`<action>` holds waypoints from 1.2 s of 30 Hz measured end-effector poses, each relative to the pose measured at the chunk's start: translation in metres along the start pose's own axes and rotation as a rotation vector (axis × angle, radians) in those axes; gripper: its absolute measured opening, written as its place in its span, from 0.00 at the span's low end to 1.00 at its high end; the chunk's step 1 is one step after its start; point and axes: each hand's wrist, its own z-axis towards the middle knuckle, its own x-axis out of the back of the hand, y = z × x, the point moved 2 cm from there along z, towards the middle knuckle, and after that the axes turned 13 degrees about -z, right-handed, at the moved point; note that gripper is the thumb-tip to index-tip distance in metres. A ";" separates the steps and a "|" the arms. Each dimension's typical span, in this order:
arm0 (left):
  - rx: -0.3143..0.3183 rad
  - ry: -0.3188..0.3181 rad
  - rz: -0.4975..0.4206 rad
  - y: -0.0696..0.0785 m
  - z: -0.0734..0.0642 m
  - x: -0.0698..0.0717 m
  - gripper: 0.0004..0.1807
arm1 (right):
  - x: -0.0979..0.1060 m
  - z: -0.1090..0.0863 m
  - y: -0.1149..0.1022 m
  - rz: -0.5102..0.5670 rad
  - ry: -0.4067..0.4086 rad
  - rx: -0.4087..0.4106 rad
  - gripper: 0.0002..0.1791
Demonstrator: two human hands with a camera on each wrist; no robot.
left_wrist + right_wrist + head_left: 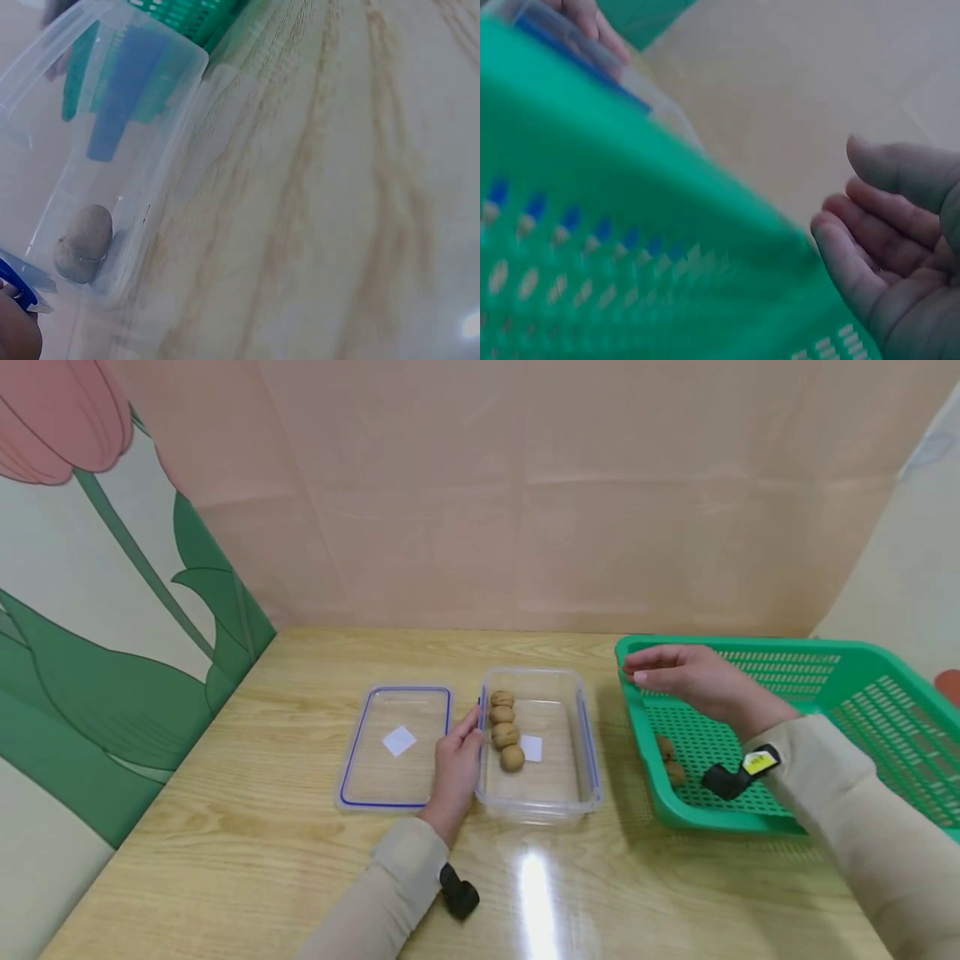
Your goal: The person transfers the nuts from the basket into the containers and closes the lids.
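Okay, left hand (455, 768) grips the left rim of the clear plastic container (561, 727), thumb at the edge, fingers along the outer wall. Four walnuts (506, 733) sit inside it, touching in a near-to-far row along the left side; white square (532, 748) just right of them. Right hand (693, 685) is released, fingers loosely curved, nothing in it, above the left rim of the green basket (651, 752). At least two more walnuts (675, 773) in that basket, near left part. Clear lid (393, 781) with blue seal lies flat left of the container, on the wood-grain surface (262, 843).
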 end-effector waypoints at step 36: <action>-0.012 0.020 0.021 -0.002 0.001 0.000 0.22 | 0.006 0.000 0.082 -0.273 -0.287 0.016 0.29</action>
